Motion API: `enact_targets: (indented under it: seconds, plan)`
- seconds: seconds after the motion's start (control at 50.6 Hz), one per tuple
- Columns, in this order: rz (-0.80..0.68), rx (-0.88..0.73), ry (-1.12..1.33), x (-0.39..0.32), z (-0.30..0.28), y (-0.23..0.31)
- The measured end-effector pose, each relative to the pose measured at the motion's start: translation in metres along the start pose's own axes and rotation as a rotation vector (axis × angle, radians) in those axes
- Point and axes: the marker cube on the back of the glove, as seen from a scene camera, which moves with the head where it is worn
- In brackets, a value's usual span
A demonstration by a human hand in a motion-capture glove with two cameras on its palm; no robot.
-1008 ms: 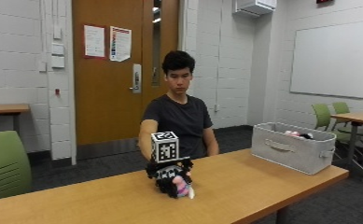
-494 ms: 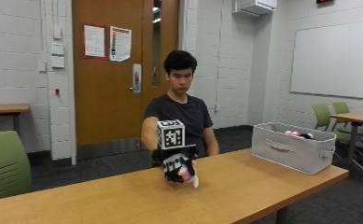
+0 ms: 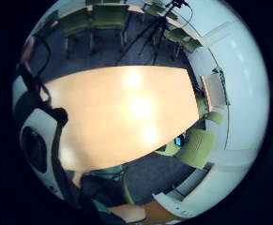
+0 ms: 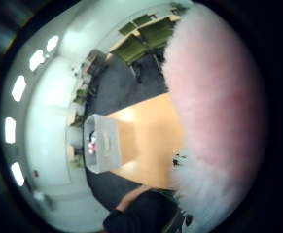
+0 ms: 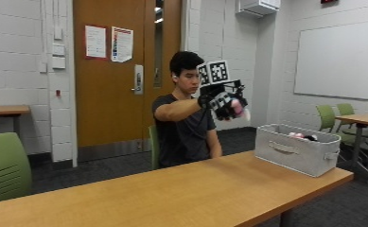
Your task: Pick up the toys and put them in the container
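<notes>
My gloved right hand (image 5: pixel 221 102) is raised high above the wooden table (image 5: pixel 189 194), fingers curled round a pink and white plush toy (image 5: pixel 238 108). The toy's pink fur (image 4: pixel 214 97) fills much of the thumb side palm view. The grey fabric container (image 5: pixel 297 149) stands at the table's right end, apart from the hand and lower than it. Something pink and dark lies inside the container (image 4: pixel 99 143).
Bare tabletop (image 3: pixel 126 112) spreads below the hand. Green chairs (image 5: pixel 4 165) stand at the left and behind the container (image 5: pixel 335 120). A second table (image 5: pixel 363 118) is at the far right. The person sits behind the table.
The hand has lifted the plush toy from just above the tabletop to head height and carried it to the right, toward the container's side.
</notes>
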Motion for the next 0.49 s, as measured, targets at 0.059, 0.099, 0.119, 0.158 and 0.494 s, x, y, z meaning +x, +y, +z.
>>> enact_targets:
  seconds: [0.059, 0.099, 0.119, 0.158, 0.494]
  plan:
    - [-0.032, 0.010, -0.028, -0.039, -0.012, -0.001]
    - [-0.058, 0.018, -0.035, -0.069, -0.017, 0.001]
    - [-0.070, 0.023, -0.033, -0.085, -0.019, 0.003]
    - [-0.093, 0.035, -0.020, -0.118, -0.022, 0.009]
    - [-0.658, 0.008, 0.026, -0.388, 0.047, 0.093]
